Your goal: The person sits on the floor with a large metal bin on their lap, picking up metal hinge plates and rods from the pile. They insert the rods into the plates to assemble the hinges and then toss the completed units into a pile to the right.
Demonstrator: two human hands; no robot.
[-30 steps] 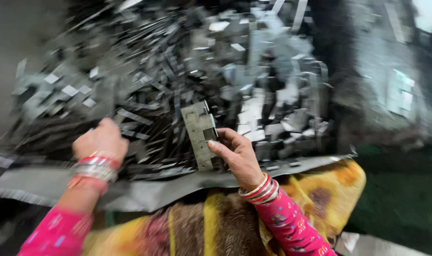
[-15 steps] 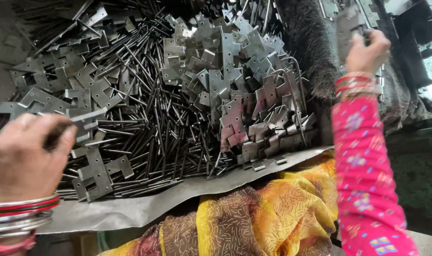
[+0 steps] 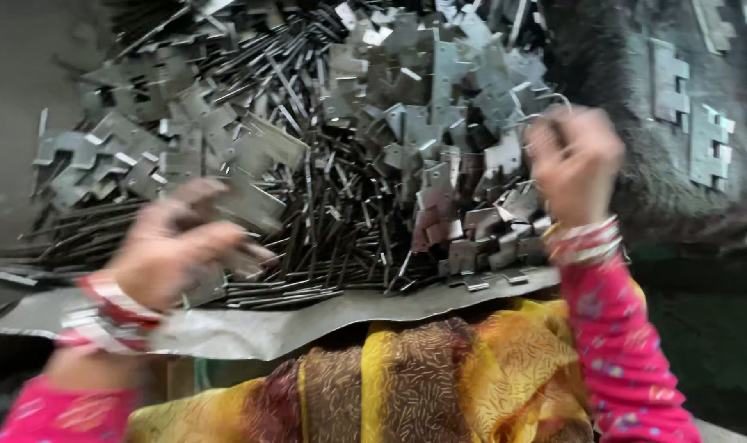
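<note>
A big heap of grey metal hinge leaves (image 3: 439,98) and thin steel pins (image 3: 340,238) lies on a grey sheet (image 3: 250,328) in front of me. My left hand (image 3: 172,250) is blurred at the heap's near left edge, its fingers closed around a flat hinge leaf (image 3: 254,205). My right hand (image 3: 574,160) hovers over the heap's right side with fingers curled. Motion blur hides whether it holds anything. Both wrists carry red and white bangles, and the sleeves are pink.
On a dark sack (image 3: 636,189) at the right lie assembled hinges (image 3: 670,82) (image 3: 710,148). My lap, covered in yellow and brown cloth (image 3: 422,385), sits just below the sheet's near edge. Bare dark floor (image 3: 20,74) shows at the far left.
My right hand has dropped from the upper right by the sack back to the heap's right side. My left hand has shifted right, toward the middle of the heap's near edge.
</note>
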